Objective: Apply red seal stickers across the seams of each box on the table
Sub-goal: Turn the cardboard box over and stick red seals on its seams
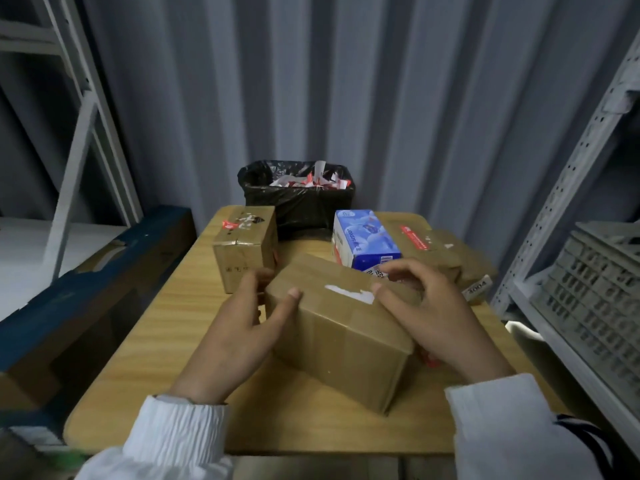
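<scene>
A brown cardboard box [341, 336] sits tilted in the middle of the wooden table [145, 375], with a torn white label patch on its top. My left hand [239, 327] grips its left end, thumb on the top edge. My right hand [440, 317] holds its right end, thumb by the white patch and fingers curled over the far corner. A smaller brown box [244, 245] with a red sticker on top stands at the back left. A blue and white box [363, 239] and a brown box with a red seal strip [426, 245] stand at the back right.
A bin lined with a black bag [298, 199], holding red and white sticker scraps, stands behind the table. A grey metal shelf with a plastic crate [595, 299] is on the right. A dark blue carton [86, 289] leans at the left. Something red [429, 358] lies under my right hand.
</scene>
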